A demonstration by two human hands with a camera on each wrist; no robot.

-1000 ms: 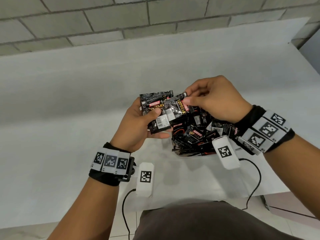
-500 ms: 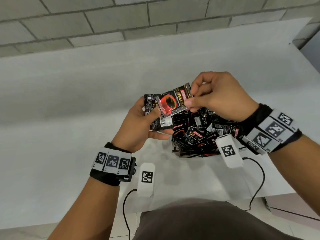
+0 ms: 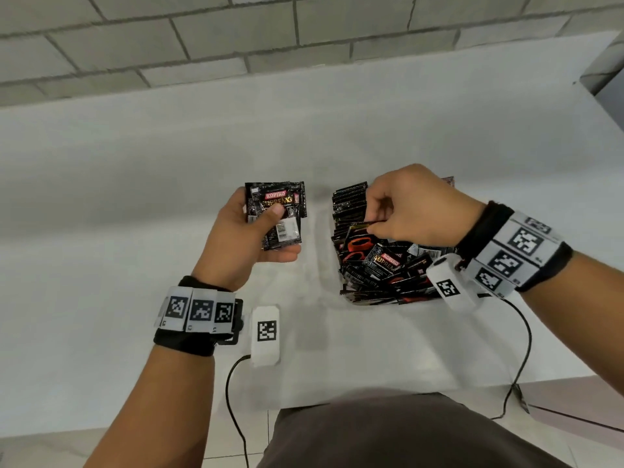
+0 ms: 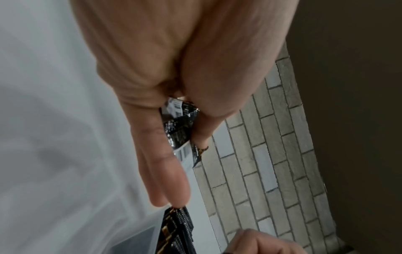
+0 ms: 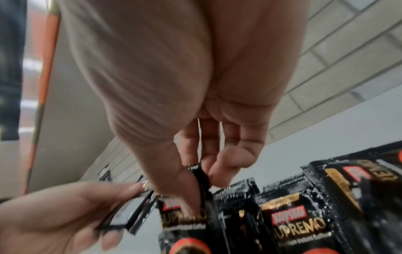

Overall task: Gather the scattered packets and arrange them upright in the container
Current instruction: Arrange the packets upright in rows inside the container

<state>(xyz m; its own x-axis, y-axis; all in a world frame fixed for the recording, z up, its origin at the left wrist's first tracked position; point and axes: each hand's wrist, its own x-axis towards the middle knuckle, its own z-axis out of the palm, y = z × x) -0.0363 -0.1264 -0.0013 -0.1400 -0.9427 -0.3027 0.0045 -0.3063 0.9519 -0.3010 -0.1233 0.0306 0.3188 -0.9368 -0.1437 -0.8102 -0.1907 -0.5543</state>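
Observation:
My left hand [image 3: 270, 228] grips a small stack of black Kopiko Supremo packets [image 3: 282, 211], thumb on top, held above the table left of the container. In the left wrist view the stack [image 4: 180, 127] sits between thumb and fingers. A clear plastic container [image 3: 322, 265] holds several black packets [image 3: 381, 261], some upright at the back, others lying loose in front. My right hand [image 3: 371, 224] is over the container and pinches the top edge of one packet [image 5: 200, 173] standing among the others [image 5: 293, 223]. My left hand [image 5: 54, 223] shows at lower left in the right wrist view.
The white table [image 3: 169, 197] runs back to a grey brick wall [image 3: 304, 28]. Its front edge [image 3: 337, 400] is near my body and its right edge [image 3: 594, 106] falls off at the far right. Black cables [image 3: 520, 359] hang from the wrist cameras.
My right hand took a packet from beside the left hand's stack and lowered it into the container. The hands have parted, and the left hand with its stack has shifted left.

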